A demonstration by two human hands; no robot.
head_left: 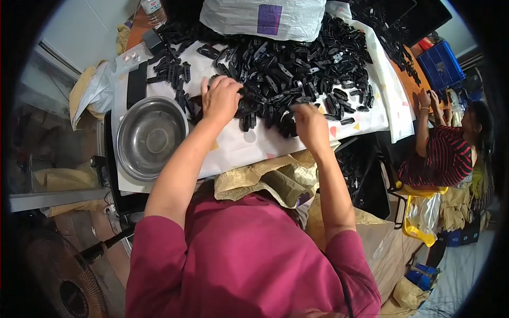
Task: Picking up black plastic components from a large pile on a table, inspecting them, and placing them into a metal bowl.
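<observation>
A large heap of small, elongated black plastic pieces (275, 74) covers much of the table in front of me. My left hand (221, 99) lies palm down at the near left side of the heap, fingers spread and bent over some pieces. What is beneath the palm is hidden. To the right, at the heap's near edge, my right hand (312, 126) has its fingers curled together beside a few black pieces. I cannot make out what is between its fingertips.
A metal bowl (124, 139) stands left of my left forearm, near a black box (137, 85). A white sack (265, 18) rests behind the heap. At right, another person (442, 153) sits by a blue crate (441, 64). A fan (71, 291) stands lower left.
</observation>
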